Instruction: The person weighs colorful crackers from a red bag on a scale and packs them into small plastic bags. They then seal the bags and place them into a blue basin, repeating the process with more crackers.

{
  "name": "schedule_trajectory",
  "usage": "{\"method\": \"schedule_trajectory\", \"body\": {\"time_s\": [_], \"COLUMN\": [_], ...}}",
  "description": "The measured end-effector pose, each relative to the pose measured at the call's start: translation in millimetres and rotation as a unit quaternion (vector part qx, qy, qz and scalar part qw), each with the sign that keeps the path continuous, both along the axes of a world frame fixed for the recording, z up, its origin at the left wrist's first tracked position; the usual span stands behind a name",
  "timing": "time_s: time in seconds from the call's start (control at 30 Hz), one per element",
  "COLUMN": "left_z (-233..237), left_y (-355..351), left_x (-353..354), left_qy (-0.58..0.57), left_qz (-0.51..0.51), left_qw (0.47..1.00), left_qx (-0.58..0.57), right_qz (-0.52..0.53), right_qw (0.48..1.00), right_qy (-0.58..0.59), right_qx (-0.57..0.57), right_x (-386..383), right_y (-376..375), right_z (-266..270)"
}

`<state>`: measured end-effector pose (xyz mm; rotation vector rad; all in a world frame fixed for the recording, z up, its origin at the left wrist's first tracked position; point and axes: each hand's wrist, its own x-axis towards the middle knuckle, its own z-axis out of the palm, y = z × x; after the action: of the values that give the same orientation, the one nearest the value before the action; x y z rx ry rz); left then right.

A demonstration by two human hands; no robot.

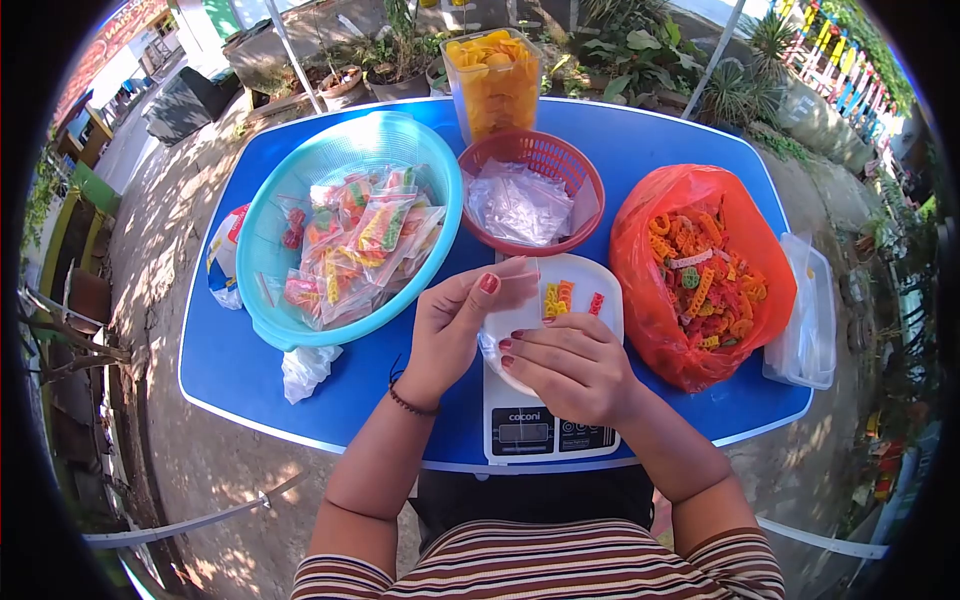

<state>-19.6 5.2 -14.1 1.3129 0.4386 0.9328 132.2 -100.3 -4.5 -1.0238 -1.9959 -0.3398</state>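
My left hand (455, 320) pinches a small clear plastic bag (517, 282) by its upper part, thumb pressed against the fingers. Close beside it, my right hand (578, 368) has its fingers bent together at the lower part of the bag; its grip is partly hidden. Both hands are above a white kitchen scale (505, 397) with a round white plate (603, 283). On the plate lie yellow pieces (551, 300), an orange piece (566, 291) and a red piece (597, 303), just beyond my right hand.
A turquoise basin (262, 310) of filled bags stands left. A red basket (545, 150) holds clear bags, with a tub of yellow-orange chips (492, 80) behind. Right are a red bag of coloured pieces (640, 335) and a clear container (805, 330).
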Motion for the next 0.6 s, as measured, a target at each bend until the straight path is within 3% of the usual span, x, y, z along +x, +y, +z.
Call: {"method": "schedule_trajectory", "body": {"time_s": [0.23,0.43,0.6], "left_z": [-7,-9,-10], "left_y": [-1,-3,0], "left_x": [-7,-8,-7], "left_qy": [0.0,0.033,0.024], "left_qz": [-0.033,-0.018,-0.016], "left_qw": [0.999,0.993,0.999], "left_qx": [0.012,0.108,0.046], "right_qz": [-0.026,-0.066,-0.13], "right_qw": [0.994,0.986,0.977], "right_qy": [0.102,0.15,0.101], "right_qx": [0.026,0.026,-0.137], "right_x": [16,21,48], "right_y": [-1,2,-1], "right_z": [-5,2,4]}}
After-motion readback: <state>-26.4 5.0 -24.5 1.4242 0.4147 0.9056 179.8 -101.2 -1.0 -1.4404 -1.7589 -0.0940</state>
